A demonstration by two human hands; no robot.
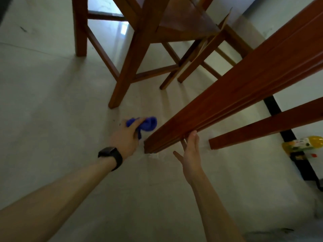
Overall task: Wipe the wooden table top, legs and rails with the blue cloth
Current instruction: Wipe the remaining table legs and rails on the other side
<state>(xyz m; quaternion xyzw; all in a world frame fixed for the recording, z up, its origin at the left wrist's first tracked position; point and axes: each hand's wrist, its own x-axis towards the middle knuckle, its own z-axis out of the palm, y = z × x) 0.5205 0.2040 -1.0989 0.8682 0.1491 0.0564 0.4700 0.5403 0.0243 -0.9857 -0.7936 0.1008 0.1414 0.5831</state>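
I look down past a reddish-brown wooden table leg [227,98] that runs from the upper right to its foot on the floor at centre. My left hand [126,137], with a dark watch on the wrist, grips a bunched blue cloth [148,124] just left of the leg's foot, near the floor. My right hand [191,152] is on the leg's right side, fingers straight, fingertips touching the leg's lower edge near its foot. A second leg [262,126] of the table slants down to the right of it.
A wooden chair [138,49] with crossbars stands on the pale tiled floor [52,102] behind the cloth. A yellow packet [304,144] lies at the right by a dark skirting strip [286,133] along the white wall.
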